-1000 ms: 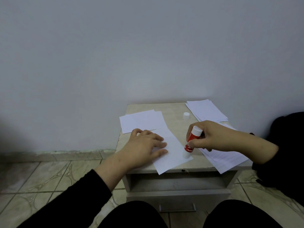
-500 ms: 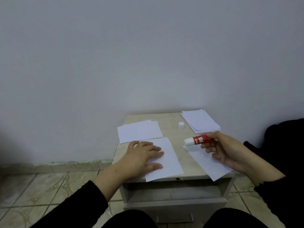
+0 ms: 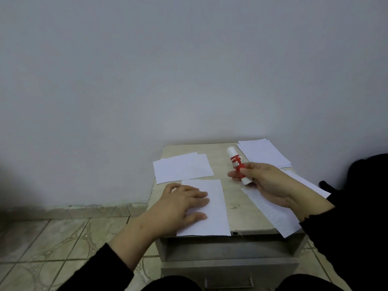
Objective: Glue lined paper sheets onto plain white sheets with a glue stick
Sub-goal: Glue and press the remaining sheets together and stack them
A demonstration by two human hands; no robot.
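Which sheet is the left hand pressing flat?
The front-centre white sheet, under the left hand; the others lie untouched behind or at the right.

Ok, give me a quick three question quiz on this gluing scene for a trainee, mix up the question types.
1. True or false: the right hand holds the glue stick.
2. Multiple choice: the left hand rests on
A. the stack of sheets at the far right
B. the plain sheet at the front edge of the nightstand
C. the lined sheet
3. Fill in: the glue stick's body is ___ with white ends.

Key: 1 true; 2 B; 3 red.
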